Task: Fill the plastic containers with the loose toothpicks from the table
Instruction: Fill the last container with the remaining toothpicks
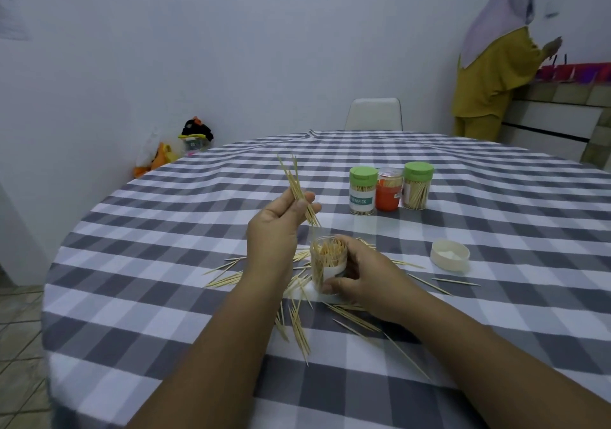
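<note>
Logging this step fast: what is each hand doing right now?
Left hand: pinching a bundle of toothpicks above the open container.
Right hand: gripping the open container, steadying it on the table.

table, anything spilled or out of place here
Yes: loose toothpicks lie scattered over the checked tablecloth around the open container, pointing every way. A white lid sits apart to the right, off its container.
</note>
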Demonstrator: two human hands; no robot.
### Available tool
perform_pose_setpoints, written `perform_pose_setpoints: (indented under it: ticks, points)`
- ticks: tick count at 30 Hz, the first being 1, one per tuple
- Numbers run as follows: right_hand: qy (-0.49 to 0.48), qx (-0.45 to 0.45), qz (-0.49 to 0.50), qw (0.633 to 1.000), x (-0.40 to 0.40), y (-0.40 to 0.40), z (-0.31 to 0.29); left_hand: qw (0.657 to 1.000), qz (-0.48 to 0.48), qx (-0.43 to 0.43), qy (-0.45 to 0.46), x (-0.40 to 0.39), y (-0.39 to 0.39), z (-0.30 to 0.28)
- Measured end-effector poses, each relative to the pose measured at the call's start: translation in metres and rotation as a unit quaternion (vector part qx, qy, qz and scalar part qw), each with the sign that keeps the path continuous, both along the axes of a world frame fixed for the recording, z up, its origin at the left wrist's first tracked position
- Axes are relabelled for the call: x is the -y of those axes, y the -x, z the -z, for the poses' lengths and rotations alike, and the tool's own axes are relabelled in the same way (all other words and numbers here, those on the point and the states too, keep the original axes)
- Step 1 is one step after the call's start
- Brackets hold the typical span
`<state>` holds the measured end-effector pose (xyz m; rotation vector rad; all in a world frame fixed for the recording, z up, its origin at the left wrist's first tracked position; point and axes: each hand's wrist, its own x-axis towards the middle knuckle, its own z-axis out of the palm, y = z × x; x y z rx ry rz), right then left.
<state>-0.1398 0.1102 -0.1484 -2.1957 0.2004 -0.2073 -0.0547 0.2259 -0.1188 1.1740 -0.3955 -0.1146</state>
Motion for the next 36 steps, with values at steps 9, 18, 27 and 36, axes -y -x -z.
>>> perform_pose_setpoints:
  ticks: [9, 18, 27, 36]
  points:
    - [-0.005, 0.015, 0.01, 1.0, 0.002, 0.002, -0.002, 0.987, 0.087, -0.023, -0.134, 0.004, 0.01, 0.015]
    - [0.018, 0.008, 0.031, 0.999, 0.007, 0.001, -0.002, 0.981, 0.099, 0.022, -0.164, 0.004, 0.012, 0.015]
    - [-0.028, 0.012, 0.024, 0.999, 0.01, 0.003, -0.002, 0.938, 0.078, 0.131, -0.312, 0.0, 0.006, 0.015]
    - [-0.18, 0.059, 0.037, 0.981, 0.01, 0.006, -0.013, 0.918, 0.207, 0.081, -0.328, -0.015, -0.003, 0.011]
